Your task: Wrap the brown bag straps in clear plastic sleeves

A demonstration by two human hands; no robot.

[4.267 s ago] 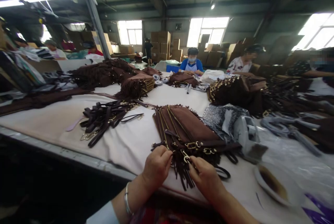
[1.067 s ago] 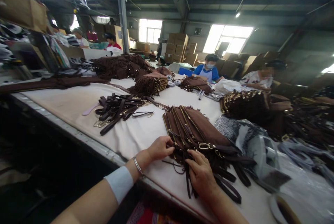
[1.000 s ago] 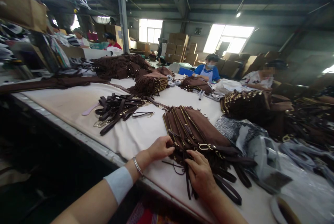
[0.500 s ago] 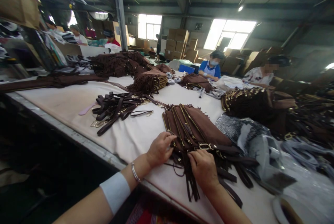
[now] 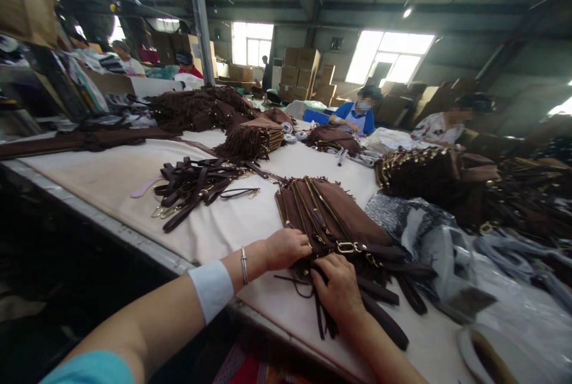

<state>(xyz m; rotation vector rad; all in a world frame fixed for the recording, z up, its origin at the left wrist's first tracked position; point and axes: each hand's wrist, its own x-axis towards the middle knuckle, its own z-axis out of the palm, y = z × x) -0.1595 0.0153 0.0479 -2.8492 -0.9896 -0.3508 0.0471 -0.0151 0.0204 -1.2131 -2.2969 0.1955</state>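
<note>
The stack of flat brown suede fringed bags with gold zippers (image 5: 328,217) lies on the white cloth-covered table (image 5: 223,229), right in front of both hands. Its long side runs away from the person, toward the far end of the table. The near end touches the hands. The left hand (image 5: 286,248) rests on the near left corner of the stack, fingers curled down on the edge. The right hand (image 5: 337,288) sits a bit closer to the person, on the dark brown straps and fringe (image 5: 375,306) that hang out of the near end, fingers bent on them. Both hands are close together. A pile of loose dark brown straps with gold clips (image 5: 196,184) lies well apart to the left.
</note>
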